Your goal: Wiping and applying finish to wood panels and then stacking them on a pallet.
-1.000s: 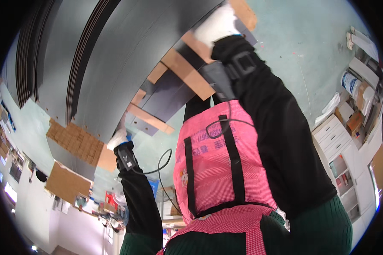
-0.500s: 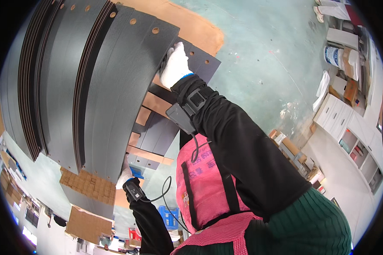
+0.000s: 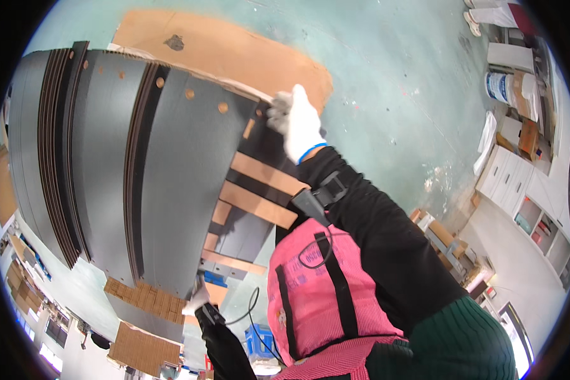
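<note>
My right hand, in a white glove with grey fingertips, is over the far right corner of the stacked dark grey boards. Its fingers bend toward a darker board beside the stack; blur hides whether they touch or grip it. At the near end of the same stack is my left hand, also gloved; its fingers are mostly hidden. The boards are long and flat, with round holes near their far ends. Light brown strips lie across lower dark panels to the right of the stack.
Brown cardboard lies on the floor beyond the boards. Corrugated cardboard sits at their near end. A blue crate stands near my pink apron. White cabinets and a white bucket are at the right; a person's legs show far right.
My right hand has moved right, off the top board's edge. More brown strips and floor cardboard are now visible. The view has shifted, and my left hand remains at the near end.
</note>
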